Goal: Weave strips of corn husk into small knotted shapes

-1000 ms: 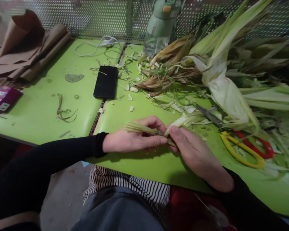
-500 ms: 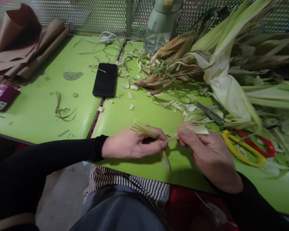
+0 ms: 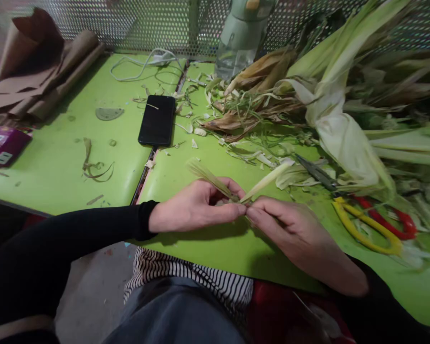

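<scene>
My left hand (image 3: pixel 197 205) is closed around a small bundle of corn husk strips (image 3: pixel 213 177), whose pale ends fan out up and to the left. A single husk strip (image 3: pixel 267 181) rises to the right from between both hands. My right hand (image 3: pixel 290 229) is closed too, its thumb and forefinger pinched against the left fingertips at the base of that strip. The exact spot where they meet is covered by the fingers. To the right lie scissors (image 3: pixel 367 227) with one yellow and one red handle, blades pointing up and left.
A pile of corn husks (image 3: pixel 347 129) fills the right side, in front of a water bottle (image 3: pixel 241 43). A phone (image 3: pixel 156 120), protractor (image 3: pixel 109 113), white cable (image 3: pixel 139 71), brown paper (image 3: pixel 50 71) and purple box (image 3: pixel 7 145) lie on the green table (image 3: pixel 57 191). Husk scraps are scattered about.
My right hand has moved left to meet the left fingertips. The single strip, earlier stretched sideways to the right hand, now sticks up between the hands.
</scene>
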A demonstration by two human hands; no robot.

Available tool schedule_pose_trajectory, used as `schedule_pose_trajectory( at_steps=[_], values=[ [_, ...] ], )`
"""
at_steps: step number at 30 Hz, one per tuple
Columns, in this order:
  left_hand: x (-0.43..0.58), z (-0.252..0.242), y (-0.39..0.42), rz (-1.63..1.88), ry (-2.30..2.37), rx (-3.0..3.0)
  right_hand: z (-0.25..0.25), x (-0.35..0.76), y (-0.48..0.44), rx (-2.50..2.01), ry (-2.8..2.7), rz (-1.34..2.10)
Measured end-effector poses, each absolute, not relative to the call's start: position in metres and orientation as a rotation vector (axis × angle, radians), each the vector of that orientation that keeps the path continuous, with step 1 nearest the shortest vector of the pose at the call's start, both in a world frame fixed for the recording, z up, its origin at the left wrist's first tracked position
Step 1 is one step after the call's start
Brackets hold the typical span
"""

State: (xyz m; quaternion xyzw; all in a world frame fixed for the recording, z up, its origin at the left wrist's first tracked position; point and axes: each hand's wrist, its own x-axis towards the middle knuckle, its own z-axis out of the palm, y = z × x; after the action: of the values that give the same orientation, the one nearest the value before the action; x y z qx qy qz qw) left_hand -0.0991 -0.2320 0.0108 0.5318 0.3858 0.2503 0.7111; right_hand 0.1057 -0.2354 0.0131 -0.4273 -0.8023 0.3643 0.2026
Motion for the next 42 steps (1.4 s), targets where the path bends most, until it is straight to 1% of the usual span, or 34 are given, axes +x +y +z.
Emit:
schedule_pose_trajectory(
  at_steps=[4,7,9,13,15,19,22,25,28,33,38,40,42],
  values=[
    [-0.104,0.013,-0.233,0.572,0.802,1.270,0.013,0.113,-0.237,-1.052,-2.296,1.082],
    [-0.107,0.016,-0.229,0.581,0.798,1.292,0.010,0.117,-0.234,-1.087,-2.299,1.082],
    [-0.108,0.016,-0.223,0.584,0.857,1.297,0.010,0.119,-0.231,-1.154,-2.273,0.922],
    [-0.108,0.014,-0.216,0.490,0.875,1.270,0.024,0.116,-0.217,-1.102,-2.244,0.322],
    [-0.109,0.014,-0.216,0.428,0.850,1.253,0.034,0.108,-0.208,-1.059,-2.348,0.238],
    [-0.113,0.013,-0.218,0.362,0.818,1.335,0.042,0.086,-0.192,-0.945,-2.578,0.503],
    [-0.113,0.011,-0.218,0.415,0.785,1.394,0.040,0.076,-0.189,-0.983,-2.450,0.672],
    [-0.111,0.009,-0.217,0.478,0.799,1.446,0.038,0.074,-0.191,-1.059,-2.309,0.761],
    [-0.109,0.008,-0.218,0.458,0.805,1.462,0.038,0.075,-0.192,-1.048,-2.327,0.772],
    [-0.107,0.005,-0.222,0.313,0.715,1.423,0.036,0.071,-0.196,-0.955,-2.358,0.747],
    [-0.103,-0.001,-0.228,0.287,0.675,1.381,0.029,0.065,-0.201,-0.941,-2.369,0.790],
    [-0.102,-0.001,-0.229,0.313,0.726,1.379,0.027,0.065,-0.198,-0.971,-2.360,0.746],
    [-0.102,0.001,-0.229,0.398,0.793,1.340,0.029,0.068,-0.195,-1.016,-2.323,0.601]
  ],
)
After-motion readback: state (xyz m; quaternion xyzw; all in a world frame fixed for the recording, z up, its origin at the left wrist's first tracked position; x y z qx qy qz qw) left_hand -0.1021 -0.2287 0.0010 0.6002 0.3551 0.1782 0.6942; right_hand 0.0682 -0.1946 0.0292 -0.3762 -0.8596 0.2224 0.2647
